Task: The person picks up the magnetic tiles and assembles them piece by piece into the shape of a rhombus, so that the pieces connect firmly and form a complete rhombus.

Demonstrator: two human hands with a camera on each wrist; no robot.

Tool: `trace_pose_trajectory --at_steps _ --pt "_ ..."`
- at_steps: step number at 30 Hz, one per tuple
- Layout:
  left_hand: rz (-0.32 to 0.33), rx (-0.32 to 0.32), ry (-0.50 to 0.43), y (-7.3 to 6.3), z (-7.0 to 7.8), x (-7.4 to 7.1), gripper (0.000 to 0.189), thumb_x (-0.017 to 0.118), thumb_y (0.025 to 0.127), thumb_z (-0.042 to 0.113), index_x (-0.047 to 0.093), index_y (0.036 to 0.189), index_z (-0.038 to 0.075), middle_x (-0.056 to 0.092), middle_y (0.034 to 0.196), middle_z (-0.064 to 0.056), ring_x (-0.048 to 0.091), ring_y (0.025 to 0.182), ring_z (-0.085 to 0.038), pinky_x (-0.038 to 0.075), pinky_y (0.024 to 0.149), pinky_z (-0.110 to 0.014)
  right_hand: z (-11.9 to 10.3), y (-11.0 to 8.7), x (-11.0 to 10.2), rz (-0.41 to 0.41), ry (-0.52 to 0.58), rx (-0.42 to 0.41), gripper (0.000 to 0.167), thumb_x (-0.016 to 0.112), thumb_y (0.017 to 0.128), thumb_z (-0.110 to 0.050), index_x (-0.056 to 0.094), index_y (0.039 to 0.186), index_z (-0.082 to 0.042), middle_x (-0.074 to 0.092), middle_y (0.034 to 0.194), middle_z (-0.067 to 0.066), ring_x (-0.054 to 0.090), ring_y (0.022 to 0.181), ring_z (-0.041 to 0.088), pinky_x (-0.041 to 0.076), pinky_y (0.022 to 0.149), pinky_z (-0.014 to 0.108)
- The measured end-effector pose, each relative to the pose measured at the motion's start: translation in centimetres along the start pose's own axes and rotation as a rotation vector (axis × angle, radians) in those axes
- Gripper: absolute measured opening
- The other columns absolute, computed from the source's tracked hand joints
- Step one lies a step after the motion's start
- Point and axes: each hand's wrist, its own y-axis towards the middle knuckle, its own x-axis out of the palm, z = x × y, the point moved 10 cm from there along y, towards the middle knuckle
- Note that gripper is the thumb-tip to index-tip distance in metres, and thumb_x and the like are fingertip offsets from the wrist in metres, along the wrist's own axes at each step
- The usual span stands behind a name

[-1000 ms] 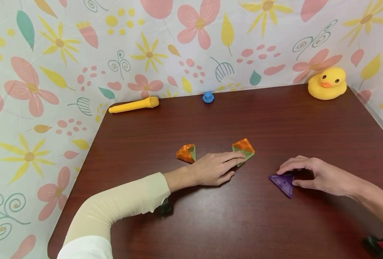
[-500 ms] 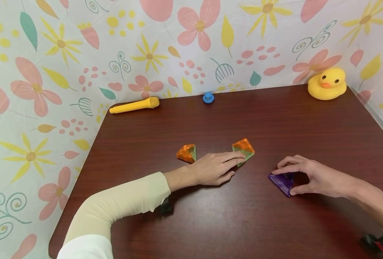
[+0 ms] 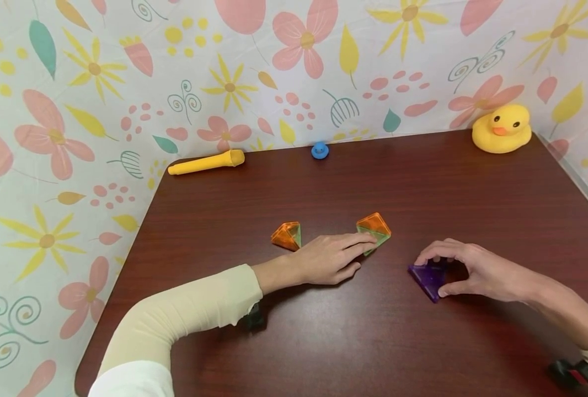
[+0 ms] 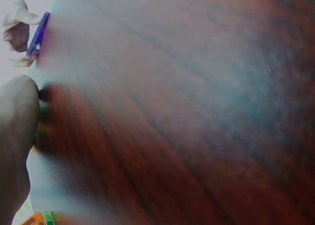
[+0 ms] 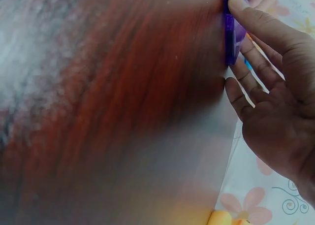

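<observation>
My right hand (image 3: 472,270) pinches a translucent purple triangular magnetic tile (image 3: 427,281) between thumb and fingers, close over the table. In the right wrist view the thumb presses on one side of the purple tile (image 5: 229,38), which is seen edge-on. My left hand (image 3: 331,259) lies flat, its fingertips resting on the green part of an orange-and-green tile piece (image 3: 375,223) and hiding some of it. Left of that hand sits another orange-and-green piece (image 3: 286,236), its tiles joined into a raised shape; the forearm and hand border its lower right.
Along the back of the dark brown table (image 3: 294,187) are a yellow toy microphone (image 3: 207,162), a small blue duck (image 3: 320,150) and a large yellow duck (image 3: 502,129). A flower-print cloth (image 3: 274,71) hangs behind the table and down its left side.
My right hand has closed its fingers and thumb further onto the purple tile and shifted it slightly left. The left hand and the orange-and-green pieces stay where they were.
</observation>
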Motion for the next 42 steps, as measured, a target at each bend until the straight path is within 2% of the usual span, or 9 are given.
trace_pose_trajectory --at_steps 9,16,19,23,30,37,42 --pt "0.018 0.004 -0.004 -0.1 0.1 -0.2 0.051 0.055 0.109 0.027 0.051 0.157 0.008 0.045 0.163 -0.003 0.046 0.147 -0.014 0.045 0.112 -0.028 0.0 0.4 -0.1 0.026 -0.025 -0.065 0.068 0.096 0.073 0.001 0.062 0.13 -0.016 0.066 0.115 -0.006 0.06 0.098 0.009 0.051 0.081 0.018" --pt "0.028 0.009 0.001 -0.1 0.0 -0.3 0.051 0.055 0.109 0.026 0.051 0.156 0.008 0.045 0.163 -0.004 0.047 0.146 -0.015 0.044 0.113 -0.028 0.5 0.9 -0.4 0.036 -0.011 -0.008 0.061 0.091 0.078 0.004 0.065 0.127 -0.02 0.069 0.109 -0.01 0.064 0.093 0.01 0.053 0.076 0.022" --pt "0.025 0.01 0.009 -0.1 0.0 -0.3 0.051 0.055 0.109 0.027 0.051 0.157 0.008 0.045 0.163 -0.003 0.047 0.146 -0.015 0.044 0.113 -0.028 0.8 1.0 -0.6 0.056 -0.009 0.019 0.055 0.09 0.079 0.005 0.071 0.123 -0.02 0.072 0.104 -0.012 0.064 0.087 0.008 0.052 0.07 0.021" --pt "0.027 0.013 -0.001 0.0 0.1 -0.3 0.051 0.055 0.109 0.027 0.051 0.156 0.007 0.046 0.163 -0.004 0.048 0.146 -0.015 0.045 0.112 -0.028 0.9 1.2 -0.9 0.079 0.016 0.008 0.046 0.089 0.078 0.009 0.08 0.115 -0.017 0.076 0.102 -0.011 0.067 0.084 0.007 0.05 0.067 0.019" --pt "0.019 0.007 -0.018 0.0 0.1 -0.3 0.051 0.053 0.11 0.027 0.05 0.157 0.008 0.045 0.164 -0.004 0.047 0.147 -0.015 0.044 0.113 -0.028 0.4 1.9 -1.1 0.083 0.037 -0.016 0.041 0.085 0.081 0.013 0.083 0.112 -0.014 0.078 0.101 -0.009 0.072 0.084 0.008 0.053 0.07 0.017" --pt "0.026 0.011 -0.008 0.0 0.2 -0.3 0.051 0.055 0.109 0.027 0.051 0.156 0.007 0.045 0.163 -0.005 0.047 0.147 -0.016 0.043 0.114 -0.028 -0.2 2.9 -1.6 0.115 -0.006 -0.03 0.044 0.085 0.08 0.014 0.082 0.11 -0.018 0.079 0.102 -0.01 0.074 0.088 0.006 0.053 0.076 0.014" --pt "0.03 0.01 0.024 -0.1 0.3 0.0 0.052 0.052 0.111 0.028 0.048 0.158 0.006 0.044 0.164 -0.006 0.039 0.152 -0.018 0.031 0.122 -0.028 -0.6 3.7 -2.3 0.168 -0.056 -0.032 0.047 0.088 0.076 0.014 0.081 0.108 -0.019 0.078 0.102 -0.01 0.071 0.086 0.004 0.052 0.076 0.013"
